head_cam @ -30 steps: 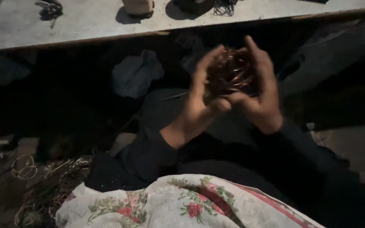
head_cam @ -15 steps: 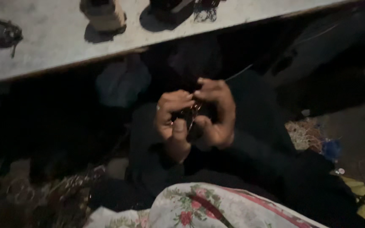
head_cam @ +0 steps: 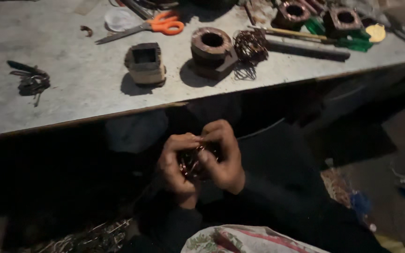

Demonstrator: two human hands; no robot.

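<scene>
Your left hand [head_cam: 176,166] and right hand [head_cam: 223,159] sit together at the lower middle of the frame, below the edge of the table [head_cam: 71,93]. Both are curled in, fingers bent and pressed around a small tangle of copper wire [head_cam: 192,161] held between them. Your left thumb and fingers wrap it from the left; your right fingers fold over it from the top and right. Most of the wire is hidden by your fingers, so only a few strands show in the gap.

Above your hands, on the table, a square hollow block [head_cam: 145,62] stands at the upper middle, with a round wire coil [head_cam: 212,49] just to its right and a loose wire bundle [head_cam: 251,47] beside that. Orange-handled scissors [head_cam: 151,27] lie near the top edge. A dark clump of small parts [head_cam: 29,79] lies at the upper left. More coils [head_cam: 319,16] and green pieces [head_cam: 352,40] crowd the upper right. A flowered cloth [head_cam: 240,240] shows at the bottom edge.
</scene>
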